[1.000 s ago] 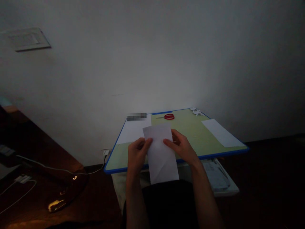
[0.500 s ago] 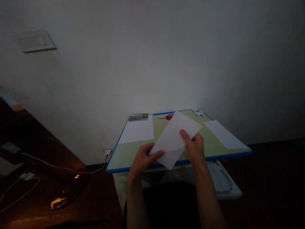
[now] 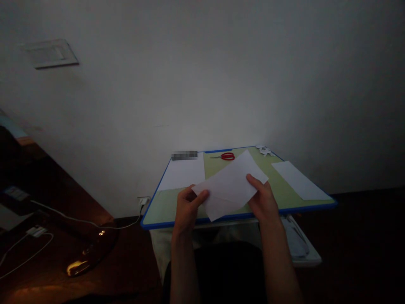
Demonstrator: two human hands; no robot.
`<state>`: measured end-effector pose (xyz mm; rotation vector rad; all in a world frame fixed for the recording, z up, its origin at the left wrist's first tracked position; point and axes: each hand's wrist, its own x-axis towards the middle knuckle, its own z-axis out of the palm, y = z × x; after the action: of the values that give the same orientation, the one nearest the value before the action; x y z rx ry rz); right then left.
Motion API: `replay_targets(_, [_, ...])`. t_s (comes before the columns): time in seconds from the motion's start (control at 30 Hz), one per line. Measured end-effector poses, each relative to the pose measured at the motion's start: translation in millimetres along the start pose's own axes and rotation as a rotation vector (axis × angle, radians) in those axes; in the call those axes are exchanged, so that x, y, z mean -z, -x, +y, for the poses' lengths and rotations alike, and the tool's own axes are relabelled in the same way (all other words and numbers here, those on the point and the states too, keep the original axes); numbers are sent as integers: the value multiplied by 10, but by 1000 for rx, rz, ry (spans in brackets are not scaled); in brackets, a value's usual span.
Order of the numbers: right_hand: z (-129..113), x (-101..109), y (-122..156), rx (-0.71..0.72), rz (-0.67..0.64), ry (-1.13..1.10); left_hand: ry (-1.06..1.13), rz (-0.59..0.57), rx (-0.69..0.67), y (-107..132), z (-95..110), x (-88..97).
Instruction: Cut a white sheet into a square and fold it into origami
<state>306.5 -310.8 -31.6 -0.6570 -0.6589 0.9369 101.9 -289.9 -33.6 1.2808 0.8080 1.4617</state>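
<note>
A white sheet of paper [image 3: 230, 185] is held up over the front of the small green table [image 3: 167, 207], tilted, with a faint crease line across its lower part. My left hand [image 3: 188, 209] pinches its left corner, thumb on top. On the right edge, my right hand [image 3: 262, 196] grips the sheet with the thumb on its face and the fingers behind it. Red-handled scissors [image 3: 227, 156] lie on the table just beyond the paper, blades pointing left.
Another white sheet [image 3: 183, 175] lies at the table's left under a blurred dark object [image 3: 184, 156]. A white paper strip [image 3: 299, 180] is at the right. Small paper cutouts [image 3: 265, 150] sit at the back right corner. A wall [image 3: 202, 84] stands behind the table.
The paper has turned clockwise and lies flatter between my hands. My left hand has risen slightly, and my right hand has shifted right along the edge. The scissors' handles are now uncovered.
</note>
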Motion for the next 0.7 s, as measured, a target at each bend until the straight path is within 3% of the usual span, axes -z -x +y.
replay_targets(0.13, [17,19,44,78,-86,74,-38,96,-59,1,71,-100])
replay_targets(0.27, [29,8,64,131,-88,297,-85,176,-103,10,101,-184])
replay_targets(0.4, [46,-48,72,179,-63,413,-63,155,-49,20,82,-216])
replay_targets(0.57, [99,-103,89,339,-23,531,-97,155,-43,5,45,-215])
replay_targets(0.7, [132,-124,98,620,-233,749,-126,200,-121,-2,33,-263])
